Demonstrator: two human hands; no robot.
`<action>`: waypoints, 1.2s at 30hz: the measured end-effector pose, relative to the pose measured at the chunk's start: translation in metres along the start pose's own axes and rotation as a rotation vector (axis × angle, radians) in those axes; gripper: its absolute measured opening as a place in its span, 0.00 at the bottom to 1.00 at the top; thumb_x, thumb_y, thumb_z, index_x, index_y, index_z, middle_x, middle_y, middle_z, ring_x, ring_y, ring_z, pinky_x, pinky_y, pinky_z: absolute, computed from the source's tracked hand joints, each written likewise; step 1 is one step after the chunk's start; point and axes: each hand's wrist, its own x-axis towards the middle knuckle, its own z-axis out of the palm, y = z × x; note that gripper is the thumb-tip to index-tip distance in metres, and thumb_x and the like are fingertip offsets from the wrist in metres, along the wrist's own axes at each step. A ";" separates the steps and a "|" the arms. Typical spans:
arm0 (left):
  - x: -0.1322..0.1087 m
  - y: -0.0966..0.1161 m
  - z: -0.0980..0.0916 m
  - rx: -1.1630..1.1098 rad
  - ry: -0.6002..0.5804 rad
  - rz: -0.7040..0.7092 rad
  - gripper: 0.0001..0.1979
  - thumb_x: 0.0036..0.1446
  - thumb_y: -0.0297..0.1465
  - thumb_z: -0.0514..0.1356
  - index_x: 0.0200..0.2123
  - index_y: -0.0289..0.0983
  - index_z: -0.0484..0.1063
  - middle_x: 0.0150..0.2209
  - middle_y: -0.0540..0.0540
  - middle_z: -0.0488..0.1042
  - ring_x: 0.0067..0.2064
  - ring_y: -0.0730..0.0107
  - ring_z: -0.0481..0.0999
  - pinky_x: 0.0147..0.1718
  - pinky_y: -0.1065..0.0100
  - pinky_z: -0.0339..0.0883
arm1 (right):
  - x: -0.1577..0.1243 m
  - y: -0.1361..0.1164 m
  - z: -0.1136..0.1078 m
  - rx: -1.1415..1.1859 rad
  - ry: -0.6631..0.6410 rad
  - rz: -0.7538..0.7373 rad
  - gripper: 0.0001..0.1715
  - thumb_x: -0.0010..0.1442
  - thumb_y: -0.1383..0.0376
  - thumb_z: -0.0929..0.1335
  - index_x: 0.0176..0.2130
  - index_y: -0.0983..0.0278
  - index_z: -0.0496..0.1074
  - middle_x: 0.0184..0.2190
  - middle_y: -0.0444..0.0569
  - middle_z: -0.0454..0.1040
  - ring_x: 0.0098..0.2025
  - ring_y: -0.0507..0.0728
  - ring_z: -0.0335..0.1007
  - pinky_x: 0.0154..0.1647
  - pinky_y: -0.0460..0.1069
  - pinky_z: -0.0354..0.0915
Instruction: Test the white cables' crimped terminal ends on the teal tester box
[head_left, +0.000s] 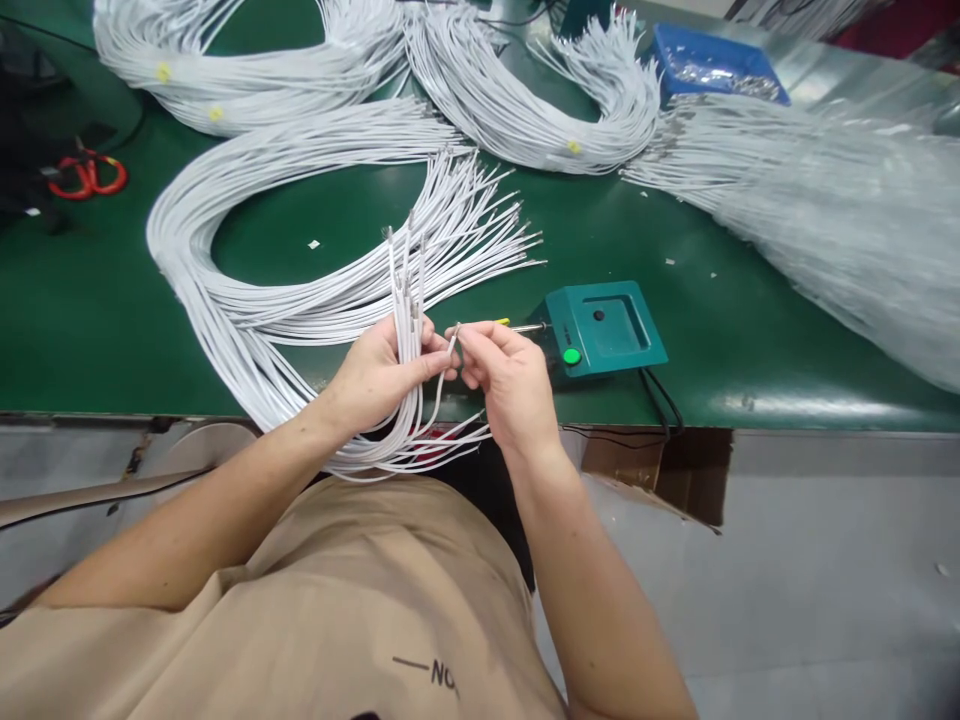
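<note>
My left hand (pixel 379 375) is closed around a small bunch of white wires (pixel 409 300) that stand upright out of the fist, their metal tips pointing away from me. My right hand (pixel 506 380) pinches the end of one white wire (pixel 452 345) between thumb and forefinger, right beside the left hand's fingertips. Both hands hover at the near edge of the green table (pixel 90 310). Just right of my right hand sits a small teal device (pixel 607 330) with a green button and a metal probe pointing at my fingers.
A large looped bundle of white wires (pixel 247 260) lies left of my hands. More wire bundles (pixel 525 100) lie at the back, a blue tray (pixel 712 60) of metal parts at the far right, and red scissors (pixel 86 175) at the far left.
</note>
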 end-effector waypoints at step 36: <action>0.007 -0.001 -0.004 -0.358 -0.198 -0.255 0.24 0.51 0.24 0.65 0.52 0.35 0.69 0.32 0.49 0.73 0.30 0.78 0.74 0.28 0.78 0.66 | -0.003 0.011 -0.014 -0.884 0.103 -0.525 0.11 0.63 0.65 0.62 0.31 0.64 0.69 0.31 0.48 0.71 0.35 0.54 0.66 0.40 0.50 0.63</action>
